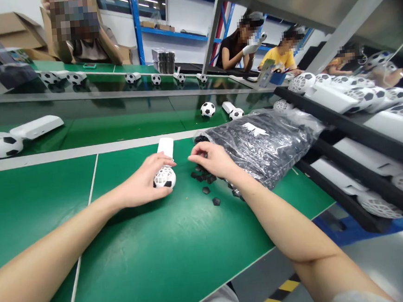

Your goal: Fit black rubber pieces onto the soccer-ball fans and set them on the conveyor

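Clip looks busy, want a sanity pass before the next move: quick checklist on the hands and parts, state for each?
1. Left hand grip on white lattice ball: ok, fingers wrapped over it.
2. Right hand holding a piece: cannot tell, fingers hide it.
3. Loose black pieces gathered: not ok, scattered over the green bench mat.
4. Plastic bag of black pieces: ok, beside the right hand, within reach.
5. White block joined to the ball: cannot tell, left hand partly hides the junction.
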The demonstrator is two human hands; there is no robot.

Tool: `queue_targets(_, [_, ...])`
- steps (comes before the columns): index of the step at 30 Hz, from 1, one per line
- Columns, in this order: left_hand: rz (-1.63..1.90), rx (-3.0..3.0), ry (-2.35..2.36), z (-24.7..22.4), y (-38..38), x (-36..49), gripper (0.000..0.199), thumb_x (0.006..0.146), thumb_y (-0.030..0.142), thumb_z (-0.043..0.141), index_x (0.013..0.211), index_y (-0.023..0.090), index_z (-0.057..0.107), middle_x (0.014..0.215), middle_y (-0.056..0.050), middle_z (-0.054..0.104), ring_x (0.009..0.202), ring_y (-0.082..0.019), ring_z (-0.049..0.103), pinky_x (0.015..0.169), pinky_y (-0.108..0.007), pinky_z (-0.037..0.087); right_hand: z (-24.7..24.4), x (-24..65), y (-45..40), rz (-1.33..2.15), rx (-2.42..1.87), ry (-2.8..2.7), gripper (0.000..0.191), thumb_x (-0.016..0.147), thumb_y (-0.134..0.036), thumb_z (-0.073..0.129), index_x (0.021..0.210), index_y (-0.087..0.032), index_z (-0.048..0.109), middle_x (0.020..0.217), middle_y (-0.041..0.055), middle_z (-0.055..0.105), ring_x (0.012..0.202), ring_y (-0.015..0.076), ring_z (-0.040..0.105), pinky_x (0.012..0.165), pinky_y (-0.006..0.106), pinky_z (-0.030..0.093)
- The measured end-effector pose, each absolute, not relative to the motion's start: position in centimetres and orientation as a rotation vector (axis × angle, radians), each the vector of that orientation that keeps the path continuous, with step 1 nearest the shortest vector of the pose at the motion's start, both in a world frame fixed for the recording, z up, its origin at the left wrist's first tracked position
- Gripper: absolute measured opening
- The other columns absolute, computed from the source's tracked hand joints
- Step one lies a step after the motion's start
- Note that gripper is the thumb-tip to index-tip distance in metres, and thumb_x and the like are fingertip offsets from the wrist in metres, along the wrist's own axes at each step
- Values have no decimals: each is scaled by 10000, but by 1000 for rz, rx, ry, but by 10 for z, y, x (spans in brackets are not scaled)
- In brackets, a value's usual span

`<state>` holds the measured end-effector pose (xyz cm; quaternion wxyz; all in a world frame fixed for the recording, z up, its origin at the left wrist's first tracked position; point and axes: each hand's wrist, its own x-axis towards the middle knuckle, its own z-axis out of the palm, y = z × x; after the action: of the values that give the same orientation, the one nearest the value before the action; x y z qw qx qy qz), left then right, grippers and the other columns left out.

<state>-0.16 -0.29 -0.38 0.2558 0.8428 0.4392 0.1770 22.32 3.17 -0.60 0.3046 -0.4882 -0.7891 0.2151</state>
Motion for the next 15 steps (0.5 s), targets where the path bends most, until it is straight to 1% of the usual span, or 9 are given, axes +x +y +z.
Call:
queue_targets(1, [473,2275,1267,-5,1,-5,492,667,311,600,1138,259,468,1277,-72,326,1253,-315,264,1036,-499,245,-4,231,35,448,-1376,-2091,94,769,-264,590,730,-179,600,741,2,601,660,123,526,651,259,415])
queue_targets(3, [508,2200,1448,-7,6,-11,509,639,391,641,1116,283,501,1190,-65,323,1191,-330,313,1006,-525,274,-2,243,38,318,-1485,-2147,55,762,-214,590,740,-190,635,774,11,623,665,129,539,663,268,420])
queue_targets(5, [543,2131,1528,-8,8,-13,548,633,481,649,1125,287,503,1083,-53,345,1099,-304,395,964,-504,334,-1,247,37,313,-1491,-2269,69,758,-207,600,788,-203,662,819,18,636,691,137,556,672,269,429])
queue_targets(7, [532,2126,1511,-7,8,-13,560,649,504,632,1143,279,493,1029,-46,365,1006,-268,457,917,-468,386,-3,245,34,327,-1441,-2419,107,754,-208,615,842,-212,675,852,26,645,757,157,573,701,275,432])
queue_targets(9, [480,2168,1471,-4,6,-12,542,670,452,617,1164,275,481,1025,-49,391,964,-253,483,884,-444,408,-4,239,31,301,-1415,-2540,121,760,-200,613,860,-214,681,872,40,648,839,185,574,724,283,425])
queue_targets(11, [443,2205,1431,1,4,-12,528,677,384,597,1176,266,469,1062,-55,416,980,-252,488,875,-419,412,-6,234,30,252,-1441,-2596,127,776,-185,589,858,-212,682,888,52,645,875,203,566,710,287,417])
queue_targets(15, [409,2182,1368,6,3,-12,522,669,281,554,1179,246,450,1161,-55,428,994,-233,502,831,-353,435,-6,232,32,282,-1566,-2565,131,763,-175,590,869,-203,662,907,55,629,802,190,568,630,279,398])
